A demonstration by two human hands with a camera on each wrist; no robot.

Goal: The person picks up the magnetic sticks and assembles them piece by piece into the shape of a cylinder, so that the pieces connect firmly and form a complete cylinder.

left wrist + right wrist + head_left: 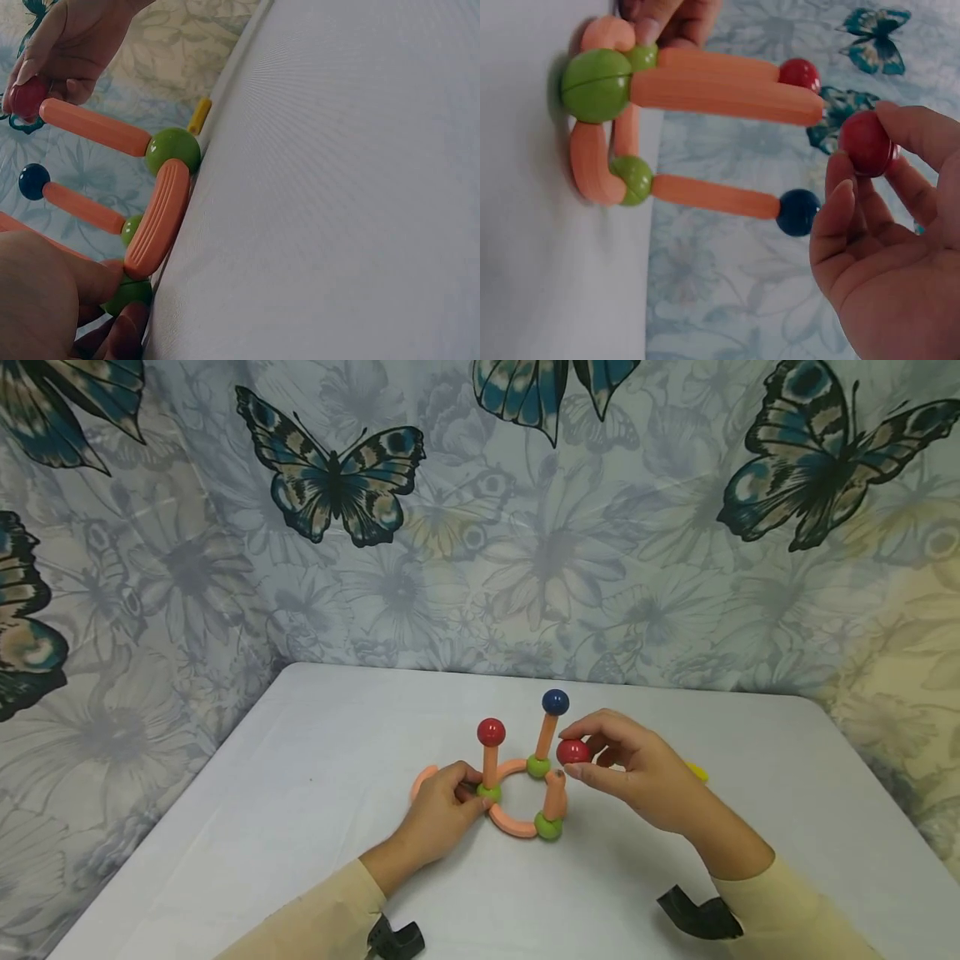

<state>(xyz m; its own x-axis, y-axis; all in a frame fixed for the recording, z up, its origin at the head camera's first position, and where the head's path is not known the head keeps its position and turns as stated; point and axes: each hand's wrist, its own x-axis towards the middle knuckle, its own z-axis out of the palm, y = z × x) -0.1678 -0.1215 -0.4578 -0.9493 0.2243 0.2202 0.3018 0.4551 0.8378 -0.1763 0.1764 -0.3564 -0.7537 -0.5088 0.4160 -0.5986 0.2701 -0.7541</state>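
Observation:
On the white table, green balls and curved orange sticks form a ring, with three upright orange sticks rising from it. My left hand [442, 810] pinches the left green ball [489, 794], whose stick carries a red ball [491, 732]. A blue ball [555, 702] tops the back stick. Between the fingertips of my right hand [633, 768] is another red ball [867, 143]. It hovers close by the bare top of the front orange stick [94, 127], which stands in a green ball [173, 151].
A curved orange stick [422, 779] lies to the left, partly behind my left hand. Beyond my right wrist, a yellow piece [698, 772] rests on the table [315, 760]. Butterfly-patterned cloth [525, 560] hangs behind the table.

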